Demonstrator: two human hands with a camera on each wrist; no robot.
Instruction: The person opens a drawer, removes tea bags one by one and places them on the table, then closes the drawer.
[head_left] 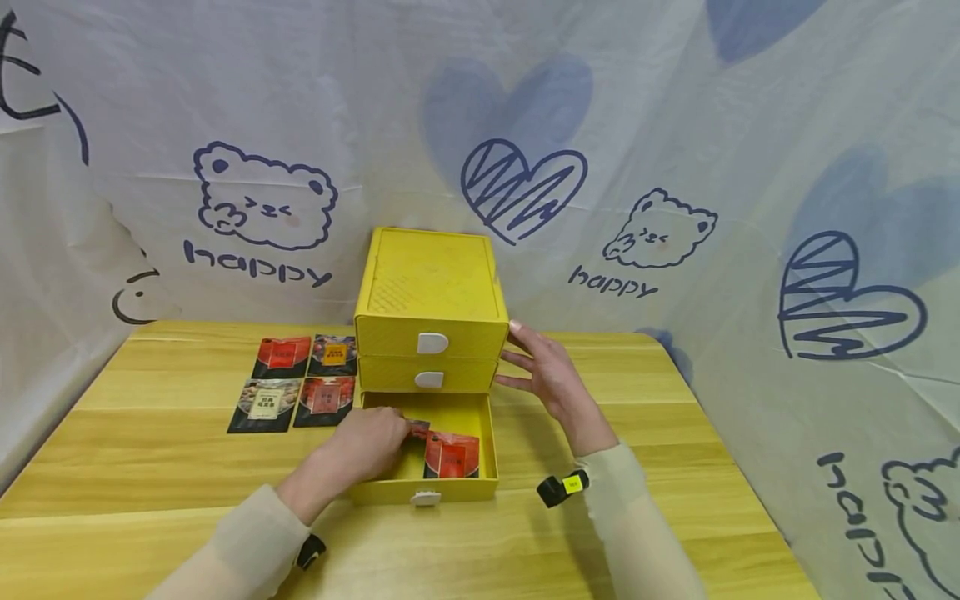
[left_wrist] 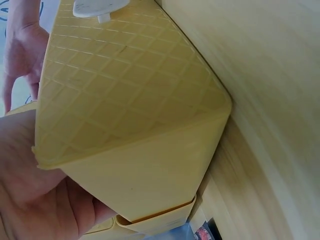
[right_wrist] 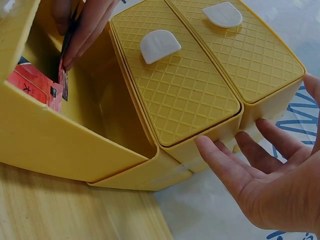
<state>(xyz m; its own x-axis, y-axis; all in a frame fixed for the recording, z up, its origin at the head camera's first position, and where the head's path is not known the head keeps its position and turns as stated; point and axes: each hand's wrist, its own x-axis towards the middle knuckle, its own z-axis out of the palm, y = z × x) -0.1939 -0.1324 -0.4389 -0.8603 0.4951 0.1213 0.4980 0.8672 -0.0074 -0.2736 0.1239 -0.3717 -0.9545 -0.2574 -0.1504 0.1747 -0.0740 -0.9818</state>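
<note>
A yellow box of stacked drawers [head_left: 438, 271] stands at the back of the table, its bottom drawer [head_left: 468, 492] pulled out. My left hand [head_left: 367, 443] reaches into that drawer over its left wall and pinches a seasoning packet [right_wrist: 64, 82], held on edge in the right wrist view. Another red and black packet [head_left: 452, 457] lies at the right of the drawer. Against the right side of the box, my right hand [head_left: 553, 375] rests its spread, nearly straight fingertips. In the left wrist view, the drawer wall hides the left fingertips.
Several packets lie in two rows left of the box, such as a red one [head_left: 282, 357] and a pale-labelled one [head_left: 264, 405]. White tabs [head_left: 432, 342] mark the drawer fronts. A patterned cloth [head_left: 390, 108] hangs behind the wooden table [head_left: 135, 467].
</note>
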